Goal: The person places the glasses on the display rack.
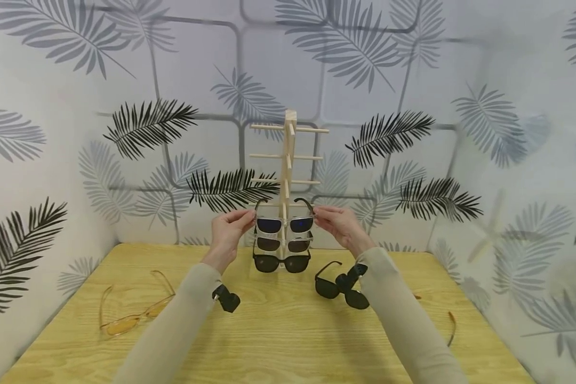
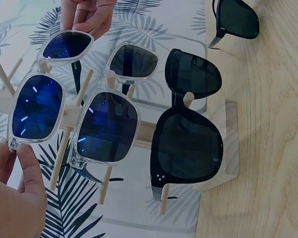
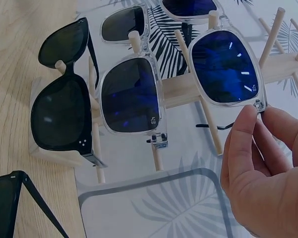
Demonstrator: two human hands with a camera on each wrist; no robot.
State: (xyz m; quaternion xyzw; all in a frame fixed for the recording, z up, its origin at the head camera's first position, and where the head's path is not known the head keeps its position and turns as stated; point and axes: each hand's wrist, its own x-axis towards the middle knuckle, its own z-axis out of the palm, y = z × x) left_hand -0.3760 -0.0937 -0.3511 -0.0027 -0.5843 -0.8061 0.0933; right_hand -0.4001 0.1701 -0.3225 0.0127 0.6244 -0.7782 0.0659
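Observation:
A wooden sunglasses rack [image 1: 288, 154] with crossbars stands at the back of the table. Clear-framed sunglasses with blue lenses [image 1: 301, 224] sit at the rack's lower middle, their bridge by a peg. My left hand [image 1: 230, 234] pinches one hinge corner of them, and my right hand [image 1: 342, 226] pinches the opposite corner. Directly below hangs a second clear-framed pair [image 3: 131, 96], darker in the lens. Black sunglasses [image 1: 296, 263] occupy the lowest place. In the left wrist view, the left thumb and finger [image 2: 30, 168] meet at the frame's edge.
Another black pair of sunglasses [image 1: 327, 288] lies on the wooden table [image 1: 269, 341] below my right wrist. Orange-tinted glasses [image 1: 123, 325] lie at the left with temples raised. A thin temple tip [image 1: 452, 326] shows beyond the right forearm. Leaf-patterned cloth [image 1: 249, 69] covers the walls behind.

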